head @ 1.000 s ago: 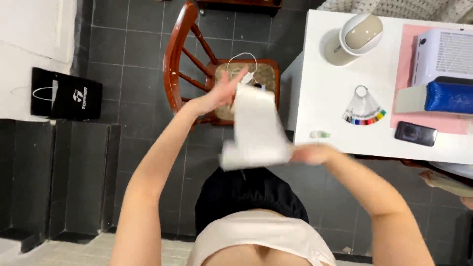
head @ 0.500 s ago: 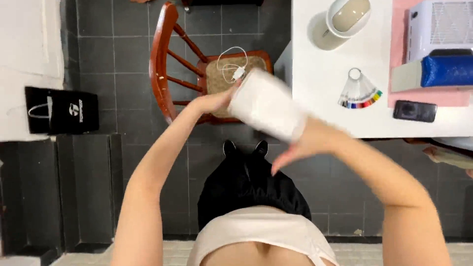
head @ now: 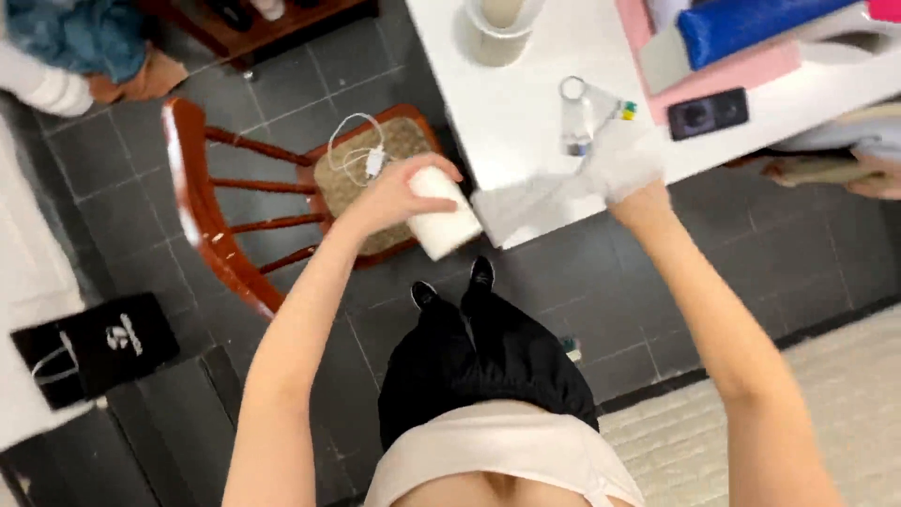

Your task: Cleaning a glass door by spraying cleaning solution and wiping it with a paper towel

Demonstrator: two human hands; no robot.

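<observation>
White paper: roll [head: 441, 218] held in the air over the dark tile floor [head: 751, 272], between the chair and the table corner; a loose sheet [head: 535, 202] runs from it to the right.
Left hand: left hand [head: 389, 197] wraps the roll from the top, fingers curled closed around it.
Right hand: right hand [head: 627, 169] sits at the far end of the sheet, by the table edge; blurred and pale, seems to be pinching the sheet, exact finger spread can't be told.
Sheet: stretched between both hands, crossing the table corner.
Table: white table [head: 507, 113], upper right; carries a beige cup [head: 497, 23], a clear fan of colour swatches on a ring [head: 587, 108], a black phone [head: 709, 113], a blue pouch [head: 751, 19] on a pink mat [head: 732, 70].
Chair: red-brown wooden chair [head: 202, 211], left of the roll, white cable with plug [head: 361, 155] on its woven seat.
Floor left: black paper bag [head: 89, 347] with rope handle.
</observation>
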